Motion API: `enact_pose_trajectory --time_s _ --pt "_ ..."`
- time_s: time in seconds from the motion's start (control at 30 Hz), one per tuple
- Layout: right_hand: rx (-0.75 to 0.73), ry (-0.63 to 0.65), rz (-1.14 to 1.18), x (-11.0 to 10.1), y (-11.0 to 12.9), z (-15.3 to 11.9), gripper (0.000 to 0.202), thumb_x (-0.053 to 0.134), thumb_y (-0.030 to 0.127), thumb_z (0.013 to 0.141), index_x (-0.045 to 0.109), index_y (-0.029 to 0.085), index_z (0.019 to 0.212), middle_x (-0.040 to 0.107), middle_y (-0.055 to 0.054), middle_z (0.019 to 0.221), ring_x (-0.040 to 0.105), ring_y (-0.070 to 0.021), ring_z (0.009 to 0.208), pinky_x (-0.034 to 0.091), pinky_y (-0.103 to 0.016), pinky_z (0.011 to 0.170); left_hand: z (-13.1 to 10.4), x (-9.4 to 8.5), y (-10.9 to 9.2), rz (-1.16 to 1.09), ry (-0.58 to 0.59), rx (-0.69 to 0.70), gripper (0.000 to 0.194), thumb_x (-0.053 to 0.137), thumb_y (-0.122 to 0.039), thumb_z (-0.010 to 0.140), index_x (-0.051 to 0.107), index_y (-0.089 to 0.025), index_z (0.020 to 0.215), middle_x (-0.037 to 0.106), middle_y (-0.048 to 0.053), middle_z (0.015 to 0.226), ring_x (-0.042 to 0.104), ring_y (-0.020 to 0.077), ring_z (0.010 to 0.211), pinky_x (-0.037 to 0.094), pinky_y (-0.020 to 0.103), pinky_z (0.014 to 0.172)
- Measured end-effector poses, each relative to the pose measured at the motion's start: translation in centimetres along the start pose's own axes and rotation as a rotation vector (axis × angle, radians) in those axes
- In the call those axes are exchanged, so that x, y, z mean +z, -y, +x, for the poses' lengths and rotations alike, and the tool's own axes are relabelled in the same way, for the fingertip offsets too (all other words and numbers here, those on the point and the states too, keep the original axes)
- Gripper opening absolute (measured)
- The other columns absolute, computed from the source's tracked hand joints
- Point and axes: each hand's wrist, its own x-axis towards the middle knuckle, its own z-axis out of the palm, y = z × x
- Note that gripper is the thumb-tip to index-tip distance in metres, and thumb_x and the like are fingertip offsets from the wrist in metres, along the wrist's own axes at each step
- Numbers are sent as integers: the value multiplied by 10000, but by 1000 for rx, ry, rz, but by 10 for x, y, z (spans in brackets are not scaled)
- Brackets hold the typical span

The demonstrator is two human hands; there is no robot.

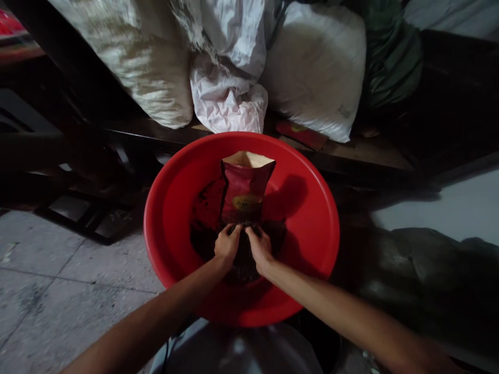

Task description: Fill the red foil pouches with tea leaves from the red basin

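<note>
A large red basin (317,228) holds dark, loose material (245,259) spread over its bottom. In it stands a red paper bag (247,189) with an open top, a pale inside and a yellow oval label. My left hand (227,243) and my right hand (260,245) are side by side at the dark material, just in front of the bag's base. Both have their fingers curled around some of the dark material, thumbs close together. The fingertips are partly hidden in it.
Large white woven sacks (315,67) and a crumpled white bag (230,98) rest on a dark wooden bench (144,130) behind the basin. A flat red packet (302,134) lies beneath a sack. Dark metal framework (81,223) stands on the tiled floor at left.
</note>
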Motion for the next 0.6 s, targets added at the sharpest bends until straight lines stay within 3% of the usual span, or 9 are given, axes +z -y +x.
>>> enact_pose_trajectory --time_s 0.2,0.37,0.6 --pt "-105 -35 40 6 -2 -13 423 642 538 843 736 224 1110 782 -71 1122 725 -251 1035 563 -327 905 -18 -10 -4 -56 -66 47 335 578 -461 941 747 -275 1163 778 29 1133 722 237 1052 545 321 922" --pt "-176 -44 17 15 -2 -5 499 663 541 840 726 206 1204 763 -92 1199 705 -268 1124 552 -345 968 -15 -16 -4 -51 -110 82 389 549 -450 963 720 -243 1243 759 59 1211 701 238 1132 534 313 982" --pt "2 74 -366 26 -2 7 542 439 491 994 638 180 1391 720 -118 1319 708 -220 1159 544 -292 958 11 -11 0 125 -23 -9 356 545 -445 1020 697 -218 1248 751 80 1166 722 237 1038 570 379 925"
